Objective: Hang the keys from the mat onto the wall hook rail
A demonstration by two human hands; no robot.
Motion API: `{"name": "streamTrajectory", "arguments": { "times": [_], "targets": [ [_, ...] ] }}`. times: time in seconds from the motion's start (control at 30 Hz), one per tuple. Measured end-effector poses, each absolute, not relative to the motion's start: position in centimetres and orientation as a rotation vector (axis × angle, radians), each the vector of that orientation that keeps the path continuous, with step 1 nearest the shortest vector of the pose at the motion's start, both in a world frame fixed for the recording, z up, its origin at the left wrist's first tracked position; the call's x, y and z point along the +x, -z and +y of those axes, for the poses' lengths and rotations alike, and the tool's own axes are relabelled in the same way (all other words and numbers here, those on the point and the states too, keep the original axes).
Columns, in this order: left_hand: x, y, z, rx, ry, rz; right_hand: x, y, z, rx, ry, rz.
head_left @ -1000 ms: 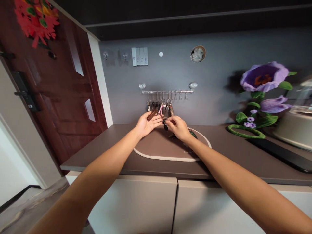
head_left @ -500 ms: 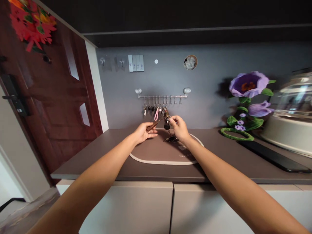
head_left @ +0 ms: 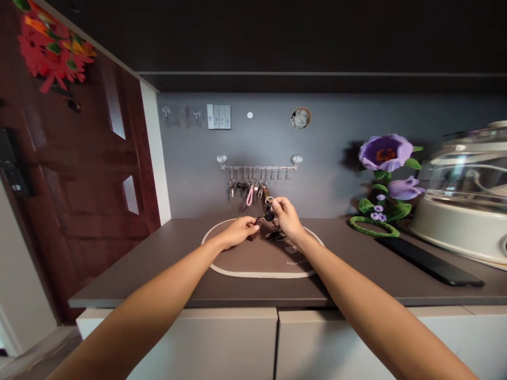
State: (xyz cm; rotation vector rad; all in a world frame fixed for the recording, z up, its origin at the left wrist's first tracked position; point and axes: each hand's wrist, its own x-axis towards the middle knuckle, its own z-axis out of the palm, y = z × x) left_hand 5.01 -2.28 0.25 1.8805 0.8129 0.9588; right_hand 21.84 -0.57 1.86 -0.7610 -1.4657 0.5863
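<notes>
My right hand [head_left: 288, 217] pinches a metal key ring [head_left: 270, 200] from which a black-headed key [head_left: 269, 216] and other small pieces hang. Lower and to the left, my left hand [head_left: 238, 232] is closed on a brown leather-like key fob [head_left: 253, 235], which seems linked to that same bunch; the exact joint is too small to tell. Beneath my hands, a loose bunch of keys [head_left: 275, 235] lies on the brown oval mat [head_left: 237, 264]. Just behind, a clear hook rail [head_left: 259, 168] carries several key sets, one with a pink strap [head_left: 250, 195].
Purple artificial flowers [head_left: 386, 153] stand at the right beside a black phone [head_left: 430, 261] and a white appliance with a clear cover [head_left: 459, 211]. A dark shelf [head_left: 277, 42] overhangs the counter [head_left: 158, 264]. A red-brown door [head_left: 99, 211] is on the left.
My left hand has dropped slightly and turned, its spread fingers now folded around the brown fob. The right hand keeps hold of the key ring. The whole view has shifted a little.
</notes>
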Motion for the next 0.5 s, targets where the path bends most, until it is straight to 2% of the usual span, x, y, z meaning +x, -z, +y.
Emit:
{"name": "streamTrajectory", "arguments": {
  "times": [0.17,0.5],
  "targets": [
    [5.3,-0.3,-2.6,2.146,-0.922,0.821,21.9,-1.9,-0.6,-0.81,-0.567,-1.455],
    [4.9,0.1,-1.7,2.379,-1.158,1.186,22.0,-2.9,0.2,-0.848,-0.513,-1.392]
  ]
}}
